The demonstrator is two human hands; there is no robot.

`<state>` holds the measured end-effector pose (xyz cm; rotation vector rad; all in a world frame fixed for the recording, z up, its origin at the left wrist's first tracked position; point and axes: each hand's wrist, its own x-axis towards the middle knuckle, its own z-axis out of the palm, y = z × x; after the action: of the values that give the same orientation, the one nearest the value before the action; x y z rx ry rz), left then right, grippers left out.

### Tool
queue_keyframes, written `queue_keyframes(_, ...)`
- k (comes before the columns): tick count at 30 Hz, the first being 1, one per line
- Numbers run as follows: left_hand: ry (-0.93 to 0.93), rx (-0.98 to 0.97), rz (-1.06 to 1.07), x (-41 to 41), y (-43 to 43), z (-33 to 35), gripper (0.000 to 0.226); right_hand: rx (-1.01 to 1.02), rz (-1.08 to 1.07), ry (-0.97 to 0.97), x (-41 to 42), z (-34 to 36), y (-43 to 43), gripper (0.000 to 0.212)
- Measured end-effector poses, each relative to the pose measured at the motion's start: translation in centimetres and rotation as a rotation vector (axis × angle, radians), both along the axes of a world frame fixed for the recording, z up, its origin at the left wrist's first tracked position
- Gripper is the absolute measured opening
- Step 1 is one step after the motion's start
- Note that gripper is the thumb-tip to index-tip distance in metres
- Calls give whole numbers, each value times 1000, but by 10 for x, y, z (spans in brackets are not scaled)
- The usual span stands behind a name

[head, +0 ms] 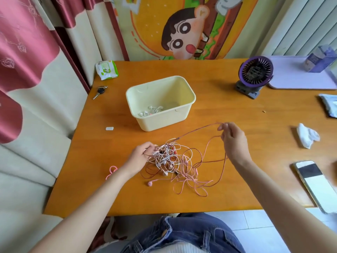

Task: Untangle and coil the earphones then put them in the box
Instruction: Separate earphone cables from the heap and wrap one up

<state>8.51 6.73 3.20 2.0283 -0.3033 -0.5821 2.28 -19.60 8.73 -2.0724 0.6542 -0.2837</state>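
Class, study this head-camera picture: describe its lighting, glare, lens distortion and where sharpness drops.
Head view: soft, even daylight, faint shadows on the table; head view: the phone screen shows white glare; head view: wide-angle lens bows the table edges and curtain; head view: earphones crisp, right hand fingertips slightly blurred.

Tangled pink, white, brown earphones (165,157) near upright cream box (164,119).

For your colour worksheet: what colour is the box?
The box is pale yellow; head view.
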Motion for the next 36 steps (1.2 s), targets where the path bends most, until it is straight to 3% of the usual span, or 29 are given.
queue_keyframes(3, 21, -18, 27, 3, 3, 0, 26, -215, 122, 466, 1, -27, -19, 26)
queue_keyframes(5, 6, -4, 6, 2, 1, 3, 25, -393, 215, 585, -3, -35, -17, 32)
queue_keyframes(8, -55, 67, -19, 5, -3, 1, 24, -449, 300, 227, -2, -30, 9, 42)
queue_keyframes(10, -68, 89, -25, 5, -8, 1, 24, -431, 423, 33, 3, -19, 32, 37)
queue_keyframes(14, -129, 124, -59, 3, -19, 8, 23, -490, 724, 39, 9, -15, 68, 37)
queue_keyframes(17, -143, 89, -73, 0, -23, 13, 21, -555, 791, 117, 15, -20, 73, 29)
queue_keyframes(22, -106, 65, -84, -1, -11, 12, 16, -508, 775, 99, 20, -21, 64, 17)
queue_keyframes(27, -161, 65, 0, 3, 7, 6, 25, -296, 469, 130, 25, -8, 41, 23)
queue_keyframes(36, -135, 396, 67, 8, 20, -22, 32, -188, 105, -90, 32, 18, 28, 23)
